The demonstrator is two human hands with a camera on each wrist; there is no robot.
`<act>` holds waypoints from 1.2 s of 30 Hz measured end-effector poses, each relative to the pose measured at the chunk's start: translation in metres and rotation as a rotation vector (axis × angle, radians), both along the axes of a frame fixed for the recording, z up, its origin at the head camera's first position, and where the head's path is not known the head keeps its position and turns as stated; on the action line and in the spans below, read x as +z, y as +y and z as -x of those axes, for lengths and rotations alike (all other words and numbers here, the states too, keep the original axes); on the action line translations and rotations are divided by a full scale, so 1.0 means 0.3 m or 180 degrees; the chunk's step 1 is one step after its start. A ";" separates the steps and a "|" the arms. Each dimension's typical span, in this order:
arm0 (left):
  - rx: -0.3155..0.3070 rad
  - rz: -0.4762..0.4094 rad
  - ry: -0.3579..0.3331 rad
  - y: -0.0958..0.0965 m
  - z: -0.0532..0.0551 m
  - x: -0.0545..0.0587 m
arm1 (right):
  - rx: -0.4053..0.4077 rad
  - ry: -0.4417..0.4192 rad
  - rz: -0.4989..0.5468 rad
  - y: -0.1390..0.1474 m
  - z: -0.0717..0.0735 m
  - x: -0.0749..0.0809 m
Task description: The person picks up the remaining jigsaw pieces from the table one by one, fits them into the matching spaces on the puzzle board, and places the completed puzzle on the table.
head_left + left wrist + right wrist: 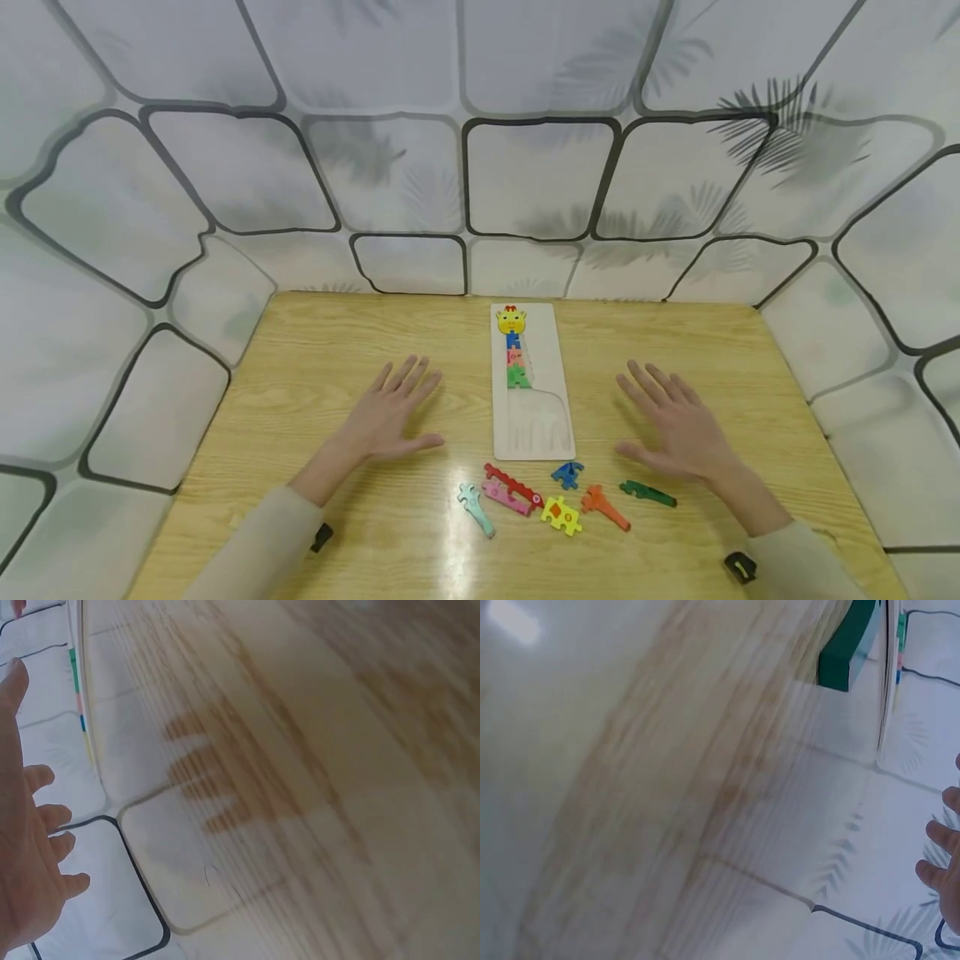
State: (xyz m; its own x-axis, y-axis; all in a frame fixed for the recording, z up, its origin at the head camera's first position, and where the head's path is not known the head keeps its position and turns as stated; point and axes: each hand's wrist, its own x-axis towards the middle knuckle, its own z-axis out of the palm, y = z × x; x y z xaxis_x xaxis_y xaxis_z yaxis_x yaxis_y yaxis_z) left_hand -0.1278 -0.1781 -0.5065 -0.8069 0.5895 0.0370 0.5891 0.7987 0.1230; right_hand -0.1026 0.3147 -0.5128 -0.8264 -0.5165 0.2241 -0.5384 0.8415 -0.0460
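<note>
A pale puzzle board [536, 425] lies between the two hands. Seated in it from the top are a yellow giraffe head [512, 321], then a blue, a pink and a green neck piece [517, 377]; the body recess below shows bare wood. My left hand [386, 417], fingers spread and holding nothing, is left of the board. To the right, my right hand [678, 429] is likewise spread with nothing in it. Nearest to it is a dark green puzzle piece [648, 493]. In the left wrist view the left hand [30, 862] has extended fingers.
Below the board lie loose pieces: light blue [476, 510], red [513, 483], pink [506, 498], yellow [561, 516], blue [567, 474] and orange [604, 507]. They rest on a wooden table [360, 333]. A patterned wall covering [540, 179] rises behind and at both sides.
</note>
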 end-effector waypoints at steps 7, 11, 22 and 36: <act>-0.0201 0.0025 -0.0082 0.049 0.019 0.000 | 0.0190 0.0048 -0.0037 -0.036 0.000 0.001; -0.0266 0.0120 -0.0183 0.076 0.035 -0.007 | 0.0277 -0.0007 -0.0029 -0.060 -0.005 0.002; -0.0434 0.0284 -0.0350 0.129 0.066 -0.027 | 0.0581 0.0014 -0.0099 -0.132 -0.009 0.010; -0.0627 0.0364 -0.0342 0.191 0.104 -0.049 | 0.0942 -0.0140 -0.0189 -0.240 -0.042 0.003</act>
State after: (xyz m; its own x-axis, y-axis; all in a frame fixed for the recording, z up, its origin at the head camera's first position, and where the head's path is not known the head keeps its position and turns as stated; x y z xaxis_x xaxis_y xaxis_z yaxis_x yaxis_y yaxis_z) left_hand -0.1590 -0.1209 -0.5212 -0.6718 0.7312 -0.1189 0.7232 0.6821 0.1087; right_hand -0.0901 0.2427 -0.5119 -0.6464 -0.7474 0.1535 -0.7591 0.6503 -0.0301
